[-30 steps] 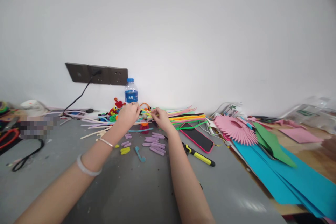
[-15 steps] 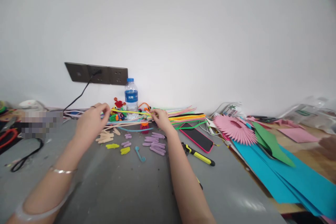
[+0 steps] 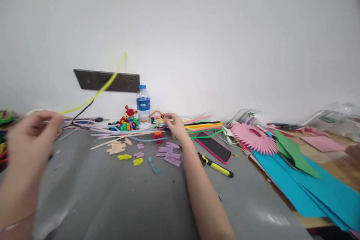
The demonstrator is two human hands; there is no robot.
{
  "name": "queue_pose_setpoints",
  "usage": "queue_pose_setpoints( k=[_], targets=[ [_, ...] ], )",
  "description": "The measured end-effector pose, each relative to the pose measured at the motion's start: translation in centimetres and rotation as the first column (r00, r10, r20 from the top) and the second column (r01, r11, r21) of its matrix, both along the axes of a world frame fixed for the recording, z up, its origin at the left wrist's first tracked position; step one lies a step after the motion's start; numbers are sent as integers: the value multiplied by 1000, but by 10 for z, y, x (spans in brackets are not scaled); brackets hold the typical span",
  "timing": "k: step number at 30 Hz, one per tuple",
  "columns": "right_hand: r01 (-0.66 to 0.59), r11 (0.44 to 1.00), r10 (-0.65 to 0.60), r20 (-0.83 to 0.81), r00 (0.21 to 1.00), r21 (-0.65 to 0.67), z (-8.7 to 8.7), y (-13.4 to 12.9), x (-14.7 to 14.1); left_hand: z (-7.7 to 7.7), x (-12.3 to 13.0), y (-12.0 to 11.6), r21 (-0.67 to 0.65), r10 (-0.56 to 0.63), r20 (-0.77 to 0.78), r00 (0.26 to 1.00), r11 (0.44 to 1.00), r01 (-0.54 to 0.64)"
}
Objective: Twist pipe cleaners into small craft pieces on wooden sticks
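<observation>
White wall [image 3: 225, 45] and socket panel [image 3: 129, 82] are standing behind a gray table [image 3: 112, 198]. Short purple pieces [image 3: 171, 154], beige pieces [image 3: 116, 147] and yellow pieces [image 3: 137, 162] are lying in small groups, presumably to keep colours apart. Left hand [image 3: 33, 138] is pinching a long yellow pipe cleaner [image 3: 105, 86] near its lower end, thumb against fingers; its free end is rising rightward past the socket panel, probably held high to clear the clutter. Right hand [image 3: 173, 123] is reaching to the pipe cleaner pile [image 3: 205, 125], right of the bottle [image 3: 144, 105], fingers partly curled, perhaps steadying strands; whether it is gripping any, cannot tell.
</observation>
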State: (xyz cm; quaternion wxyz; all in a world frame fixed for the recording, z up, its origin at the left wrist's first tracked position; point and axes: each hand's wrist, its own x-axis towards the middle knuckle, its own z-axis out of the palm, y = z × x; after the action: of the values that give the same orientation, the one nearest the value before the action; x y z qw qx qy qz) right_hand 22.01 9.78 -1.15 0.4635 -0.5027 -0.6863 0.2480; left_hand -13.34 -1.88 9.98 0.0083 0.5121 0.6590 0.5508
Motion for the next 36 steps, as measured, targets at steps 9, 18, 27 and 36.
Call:
queue_pose_setpoints(
  k=[9,18,27,36],
  targets=[
    [-518,854,402,-557,727,-59,30,-25,-23,-71,80,63,-216,-615,-54,787,776,592],
    [-265,885,-140,-760,634,-383,21,-11,-4,-89,83,92,-249,-596,-311,740,803,542],
    [-293,794,-31,-516,856,-533,52,-37,-6,-109,73,87,-186,-485,-391,782,874,449],
    [240,897,-100,357,929,-372,97,-146,74,-115,75,88,-250,-423,-459,781,905,343]
  ],
)
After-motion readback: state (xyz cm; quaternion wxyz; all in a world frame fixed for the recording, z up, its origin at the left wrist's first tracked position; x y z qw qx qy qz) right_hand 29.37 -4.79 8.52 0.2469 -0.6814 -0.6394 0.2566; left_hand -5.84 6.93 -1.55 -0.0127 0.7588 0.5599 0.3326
